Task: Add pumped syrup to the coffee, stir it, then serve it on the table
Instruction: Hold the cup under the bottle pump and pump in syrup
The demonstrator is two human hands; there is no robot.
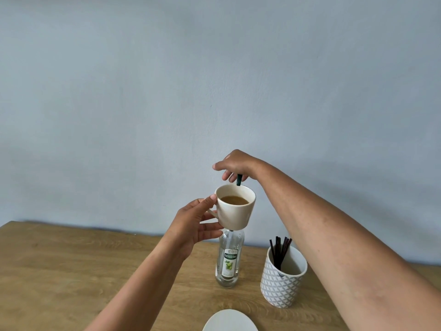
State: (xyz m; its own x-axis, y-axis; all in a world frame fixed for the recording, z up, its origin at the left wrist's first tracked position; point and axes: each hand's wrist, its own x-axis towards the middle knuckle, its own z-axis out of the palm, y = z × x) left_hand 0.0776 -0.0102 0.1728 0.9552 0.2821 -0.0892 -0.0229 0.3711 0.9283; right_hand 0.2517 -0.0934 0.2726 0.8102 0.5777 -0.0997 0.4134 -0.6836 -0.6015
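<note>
Cream cup (236, 207) of coffee (234, 200) is raised above the syrup bottle (229, 259); your left hand (194, 225) fingers grip its handle, your right hand (235, 164) fingers curl over the green pump (238, 179).

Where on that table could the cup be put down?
The table is bare left of the syrup bottle. The saucer at the near edge is empty. It is crowded between the bottle and the patterned stirrer holder.
</note>
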